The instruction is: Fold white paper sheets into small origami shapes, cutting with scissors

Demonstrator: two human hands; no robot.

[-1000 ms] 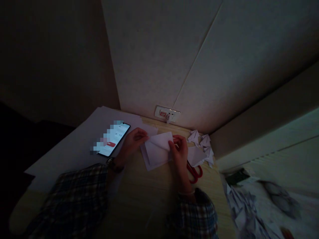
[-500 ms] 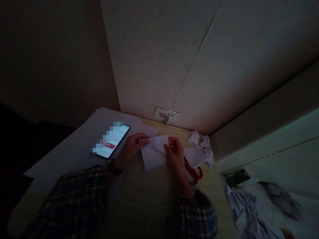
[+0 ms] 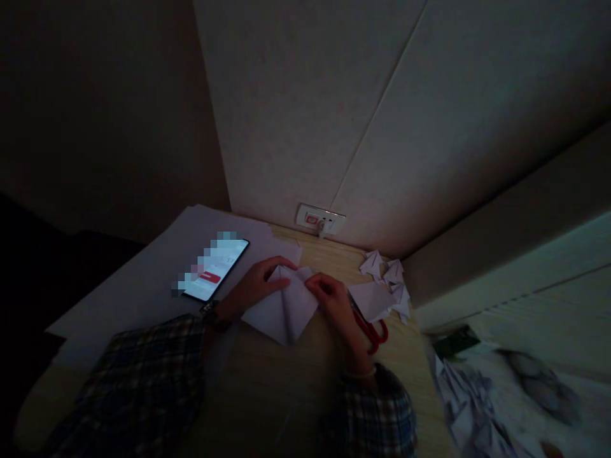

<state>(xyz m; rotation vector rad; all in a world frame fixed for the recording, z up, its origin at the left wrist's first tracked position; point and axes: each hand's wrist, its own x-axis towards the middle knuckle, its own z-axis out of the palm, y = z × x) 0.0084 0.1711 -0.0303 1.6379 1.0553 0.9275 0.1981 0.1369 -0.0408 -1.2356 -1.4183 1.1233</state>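
A white sheet of paper [image 3: 284,308], partly folded into a pointed shape, lies on the wooden desk [image 3: 286,375] in dim light. My left hand [image 3: 258,283] pinches its upper left edge near the top corner. My right hand [image 3: 331,299] pinches the upper right edge, fingers curled on the paper. Both hands meet near the top of the fold. Plaid sleeves cover both forearms, and a watch sits on my left wrist.
A lit phone [image 3: 212,270] lies on large white sheets [image 3: 143,286] at the left. Red-handled scissors [image 3: 370,327] and another paper piece [image 3: 372,299] lie right of my right hand. Several folded paper shapes [image 3: 389,273] sit by the wall, below a wall socket [image 3: 319,219]. More paper litters the lower right [image 3: 468,401].
The paper went from a flat rectangle to a pointed shape spread toward me. Both hands moved closer together at its top edge.
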